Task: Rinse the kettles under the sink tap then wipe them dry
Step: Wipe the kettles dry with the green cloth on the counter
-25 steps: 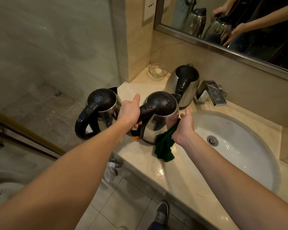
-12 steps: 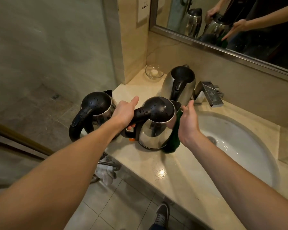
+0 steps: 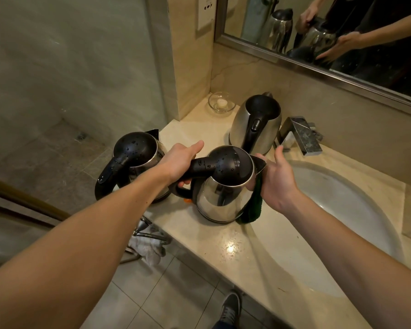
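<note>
Three steel kettles with black lids and handles stand on the beige counter [image 3: 223, 252]. My left hand [image 3: 178, 162] grips the black handle of the middle kettle [image 3: 221, 198], which sits near the counter's front edge. My right hand [image 3: 277, 179] presses a dark green cloth [image 3: 253, 207] against that kettle's right side, below the spout. A second kettle [image 3: 134, 160], its lid dotted with water drops, stands to the left at the counter's end. The third kettle [image 3: 256, 124] is behind, beside the tap [image 3: 301, 135].
A white oval sink basin [image 3: 347, 210] lies right of the kettles. A small glass dish [image 3: 221, 105] sits in the back corner. A mirror [image 3: 342, 36] runs along the wall. Below the counter's left end are a metal rail with a white rag [image 3: 150, 248] and tiled floor.
My right hand with the cloth has slid from the kettle's lower front up and round to its right side. My left hand stays on the handle.
</note>
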A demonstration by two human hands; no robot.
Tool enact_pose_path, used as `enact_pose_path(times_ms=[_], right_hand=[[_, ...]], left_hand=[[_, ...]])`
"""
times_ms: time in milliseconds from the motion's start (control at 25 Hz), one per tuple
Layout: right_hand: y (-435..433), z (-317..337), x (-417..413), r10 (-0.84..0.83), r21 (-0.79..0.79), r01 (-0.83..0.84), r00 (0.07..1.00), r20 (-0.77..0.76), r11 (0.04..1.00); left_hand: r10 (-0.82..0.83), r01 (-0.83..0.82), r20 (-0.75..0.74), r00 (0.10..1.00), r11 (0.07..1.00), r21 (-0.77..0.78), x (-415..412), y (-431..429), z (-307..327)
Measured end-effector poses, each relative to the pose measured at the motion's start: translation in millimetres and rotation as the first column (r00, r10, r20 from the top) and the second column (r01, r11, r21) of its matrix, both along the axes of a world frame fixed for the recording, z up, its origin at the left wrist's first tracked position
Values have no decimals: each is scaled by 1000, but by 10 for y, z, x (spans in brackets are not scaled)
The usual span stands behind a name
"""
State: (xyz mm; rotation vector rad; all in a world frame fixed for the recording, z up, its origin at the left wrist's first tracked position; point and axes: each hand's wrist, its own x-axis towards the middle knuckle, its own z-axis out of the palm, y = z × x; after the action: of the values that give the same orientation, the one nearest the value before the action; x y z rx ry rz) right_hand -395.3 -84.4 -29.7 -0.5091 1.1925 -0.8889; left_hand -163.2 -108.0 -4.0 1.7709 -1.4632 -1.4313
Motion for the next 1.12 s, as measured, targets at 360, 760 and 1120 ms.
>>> enact_pose_path(times_ms=[360,760,1120], right_hand=[[-239,56,-79,229,9,-229,966,-123,973],[-51,78,-202,405,39,-404,904,-136,914],[-155,121,-10,430,-34,-453,866,-254,891]], left_hand=[[91,-94,-42,995,993,-75,-59,-13,-31],[320,-339,-121,940,922,-189,-73,-132,-171],[183,-195,-88,979,967,-165,-25,-227,-226]])
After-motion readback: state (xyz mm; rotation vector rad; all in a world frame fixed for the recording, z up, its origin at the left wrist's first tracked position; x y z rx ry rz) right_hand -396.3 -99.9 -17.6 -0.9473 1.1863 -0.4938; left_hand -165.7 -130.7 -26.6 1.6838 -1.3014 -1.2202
